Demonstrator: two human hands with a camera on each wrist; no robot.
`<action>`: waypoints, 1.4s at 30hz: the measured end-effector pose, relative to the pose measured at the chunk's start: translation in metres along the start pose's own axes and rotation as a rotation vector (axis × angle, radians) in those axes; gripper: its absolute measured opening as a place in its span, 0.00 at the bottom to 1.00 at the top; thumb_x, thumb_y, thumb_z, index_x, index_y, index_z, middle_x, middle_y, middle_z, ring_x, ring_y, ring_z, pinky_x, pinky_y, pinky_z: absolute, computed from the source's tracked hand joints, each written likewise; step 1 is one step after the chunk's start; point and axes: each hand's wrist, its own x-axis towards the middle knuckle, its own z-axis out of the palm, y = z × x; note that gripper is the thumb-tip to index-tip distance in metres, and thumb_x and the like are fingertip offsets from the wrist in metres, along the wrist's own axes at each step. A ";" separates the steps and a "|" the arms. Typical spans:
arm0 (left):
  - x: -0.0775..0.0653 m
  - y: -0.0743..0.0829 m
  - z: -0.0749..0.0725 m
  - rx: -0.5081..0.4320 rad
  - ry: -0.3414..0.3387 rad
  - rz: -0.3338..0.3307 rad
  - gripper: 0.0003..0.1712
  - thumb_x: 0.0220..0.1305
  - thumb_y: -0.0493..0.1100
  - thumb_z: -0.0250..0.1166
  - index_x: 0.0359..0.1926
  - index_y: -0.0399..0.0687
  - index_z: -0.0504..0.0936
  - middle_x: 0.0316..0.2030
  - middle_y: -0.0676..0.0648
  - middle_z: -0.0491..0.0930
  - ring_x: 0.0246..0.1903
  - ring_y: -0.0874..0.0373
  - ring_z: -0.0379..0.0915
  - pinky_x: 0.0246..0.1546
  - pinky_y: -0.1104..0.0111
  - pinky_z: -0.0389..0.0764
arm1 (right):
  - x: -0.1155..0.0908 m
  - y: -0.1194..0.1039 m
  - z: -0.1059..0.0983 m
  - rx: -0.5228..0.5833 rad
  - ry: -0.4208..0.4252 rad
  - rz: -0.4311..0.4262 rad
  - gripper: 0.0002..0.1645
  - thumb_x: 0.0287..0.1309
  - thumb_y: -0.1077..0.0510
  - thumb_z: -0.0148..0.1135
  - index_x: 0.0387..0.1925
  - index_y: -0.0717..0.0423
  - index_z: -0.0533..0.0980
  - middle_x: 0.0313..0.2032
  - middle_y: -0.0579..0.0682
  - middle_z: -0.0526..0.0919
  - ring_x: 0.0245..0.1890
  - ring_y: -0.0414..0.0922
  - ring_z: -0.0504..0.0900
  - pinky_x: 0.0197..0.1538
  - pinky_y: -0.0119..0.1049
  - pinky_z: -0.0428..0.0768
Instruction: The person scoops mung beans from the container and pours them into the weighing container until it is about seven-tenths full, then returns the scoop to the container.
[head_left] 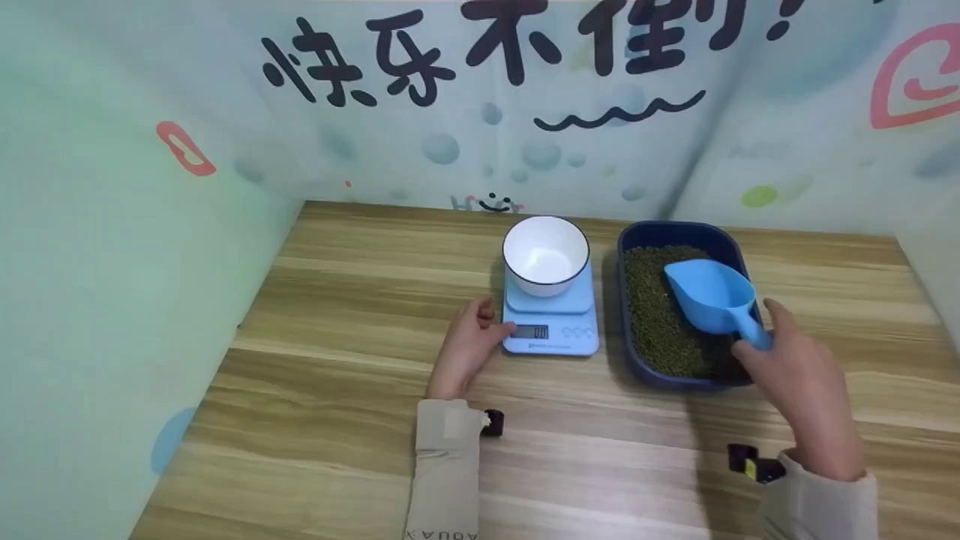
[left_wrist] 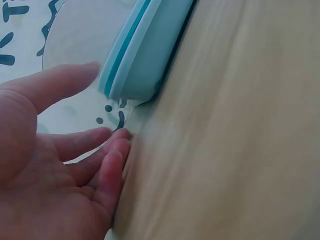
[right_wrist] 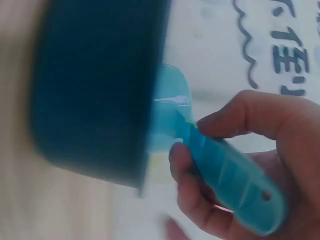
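My right hand (head_left: 806, 375) grips the handle of a blue scoop (head_left: 709, 296), thumb on one side and fingers on the other. The bowl of the scoop is over a dark blue tub (head_left: 667, 382) of small greenish-brown pellets (head_left: 651, 322). In the right wrist view the tub wall hides part of the scoop (right_wrist: 227, 177). At the left side of a light blue kitchen scale (head_left: 551, 346), my left hand (head_left: 466, 349) has its thumb beside the display and its other fingers loosely bent, holding nothing. A white bowl (head_left: 546, 259) with a dark rim stands on the scale, whose display shows zeros.
Scale and tub stand side by side on a wood-grain table (head_left: 337, 337), with a narrow gap between them. A printed curtain (head_left: 420, 172) rises right behind the table's back edge, and a pale green one (head_left: 90, 262) hangs along the left.
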 end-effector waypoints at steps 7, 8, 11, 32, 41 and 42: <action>-0.003 0.001 0.000 0.039 -0.043 0.034 0.17 0.55 0.46 0.63 0.41 0.45 0.69 0.33 0.49 0.71 0.33 0.57 0.67 0.33 0.68 0.70 | -0.003 -0.005 -0.024 -0.020 -0.017 -0.009 0.38 0.57 0.52 0.48 0.62 0.70 0.51 0.34 0.66 0.72 0.21 0.49 0.69 0.20 0.36 0.63; -0.004 0.001 0.000 0.046 -0.050 0.037 0.15 0.55 0.46 0.64 0.39 0.45 0.69 0.32 0.49 0.71 0.33 0.58 0.67 0.32 0.68 0.70 | -0.004 -0.006 -0.025 -0.020 -0.020 -0.018 0.37 0.57 0.53 0.48 0.62 0.70 0.52 0.35 0.67 0.73 0.21 0.49 0.69 0.20 0.36 0.63; -0.005 0.000 -0.003 0.068 -0.034 0.042 0.11 0.55 0.46 0.63 0.35 0.47 0.71 0.30 0.51 0.72 0.32 0.59 0.67 0.32 0.69 0.69 | -0.007 -0.009 -0.027 -0.034 -0.021 -0.077 0.35 0.57 0.57 0.51 0.61 0.71 0.53 0.34 0.69 0.75 0.21 0.49 0.72 0.20 0.36 0.63; -0.011 0.006 -0.006 0.112 -0.047 -0.007 0.10 0.57 0.44 0.61 0.30 0.47 0.68 0.26 0.50 0.68 0.29 0.57 0.64 0.28 0.68 0.65 | -0.027 0.007 -0.044 0.053 -0.024 -0.032 0.37 0.60 0.58 0.50 0.62 0.72 0.47 0.33 0.73 0.75 0.13 0.45 0.76 0.17 0.36 0.76; -0.008 0.006 -0.002 0.095 -0.064 -0.003 0.09 0.56 0.39 0.61 0.30 0.47 0.67 0.27 0.50 0.69 0.32 0.56 0.66 0.32 0.67 0.68 | -0.028 0.017 -0.047 -0.005 -0.062 -0.025 0.31 0.62 0.52 0.48 0.53 0.78 0.61 0.15 0.49 0.74 0.11 0.45 0.74 0.17 0.36 0.74; -0.008 0.006 -0.002 0.094 -0.066 -0.002 0.09 0.56 0.39 0.61 0.30 0.47 0.67 0.27 0.50 0.68 0.31 0.56 0.65 0.32 0.68 0.67 | -0.027 0.016 -0.048 -0.021 -0.075 -0.032 0.33 0.62 0.49 0.48 0.52 0.78 0.62 0.14 0.48 0.74 0.11 0.45 0.74 0.17 0.37 0.73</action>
